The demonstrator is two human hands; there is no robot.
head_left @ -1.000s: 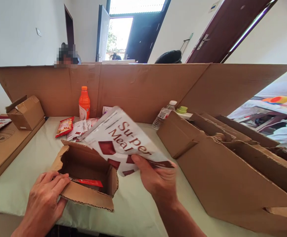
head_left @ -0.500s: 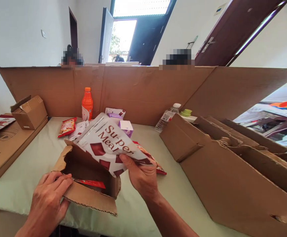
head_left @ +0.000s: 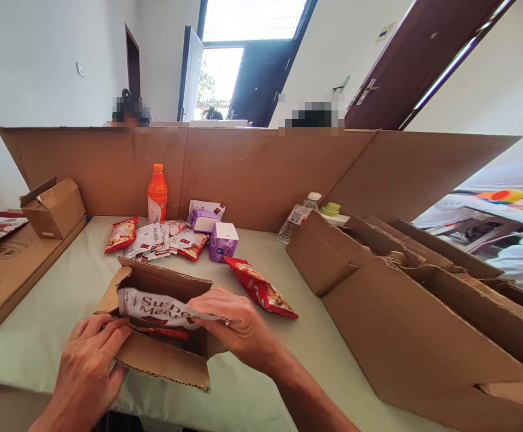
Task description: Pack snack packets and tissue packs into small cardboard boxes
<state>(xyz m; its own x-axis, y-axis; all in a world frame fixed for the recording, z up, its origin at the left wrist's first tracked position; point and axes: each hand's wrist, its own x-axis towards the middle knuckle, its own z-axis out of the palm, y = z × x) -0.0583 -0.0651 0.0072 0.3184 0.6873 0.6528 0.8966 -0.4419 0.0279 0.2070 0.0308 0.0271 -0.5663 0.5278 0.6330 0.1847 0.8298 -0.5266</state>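
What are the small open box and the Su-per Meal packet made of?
The small open box: brown corrugated cardboard, matte; fluting shows at the ragged flap edge. Su-per Meal packet: probably thin plastic film, slightly glossy, flexing in the right hand.

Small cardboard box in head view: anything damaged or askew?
Yes. The small cardboard box has ragged, torn flap edges at its near side and left corner. The white packet sits slanted across its opening.
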